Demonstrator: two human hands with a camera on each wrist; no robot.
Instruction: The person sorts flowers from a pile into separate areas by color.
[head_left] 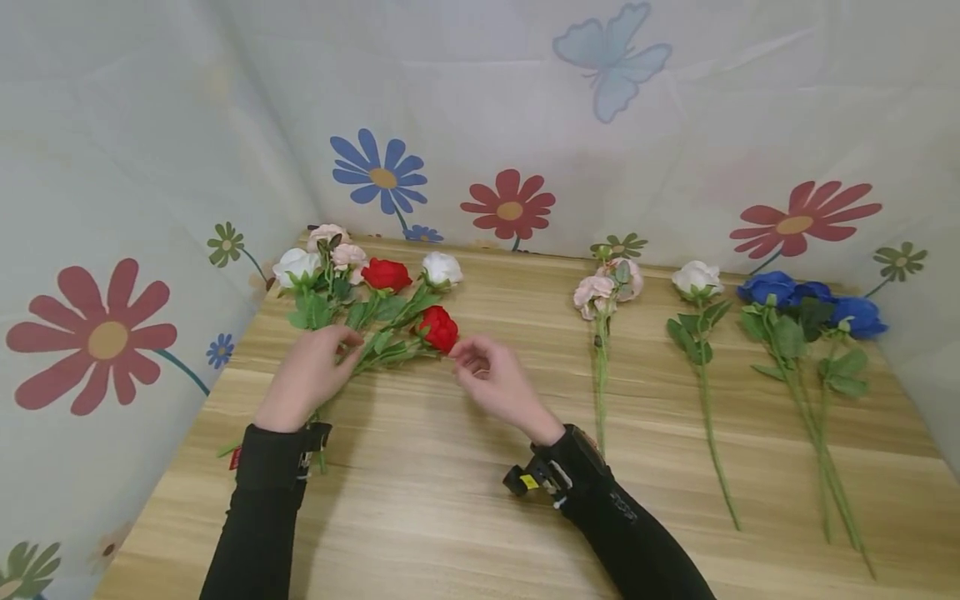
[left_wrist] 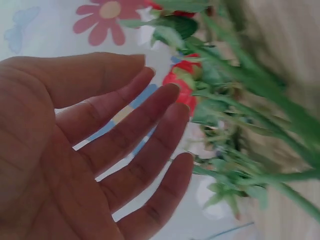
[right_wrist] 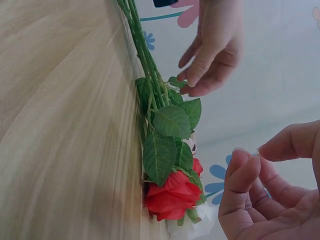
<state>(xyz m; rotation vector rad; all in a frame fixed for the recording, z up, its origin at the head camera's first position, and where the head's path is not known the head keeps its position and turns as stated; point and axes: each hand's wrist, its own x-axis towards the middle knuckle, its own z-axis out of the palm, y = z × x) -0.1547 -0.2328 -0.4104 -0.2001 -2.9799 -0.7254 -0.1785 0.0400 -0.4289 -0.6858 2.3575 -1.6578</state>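
Nothing is held by the relaxed left hand [head_left: 309, 375] or the loosely curled right hand [head_left: 501, 387]. The full-petalled red rose [head_left: 439, 330], laid near the latter on the wood-grained desk [head_left: 427, 508], could be dragged askew if its pointed green leaves [right_wrist: 171, 121] were snagged

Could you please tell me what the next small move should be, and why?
I would probably have the right hand ease the nearer red rose leftward: that hand looks empty and is close beside the bloom, which sits farther right and closer to the person than the other red rose. The left hand is near the bunch's stems, also looking empty.
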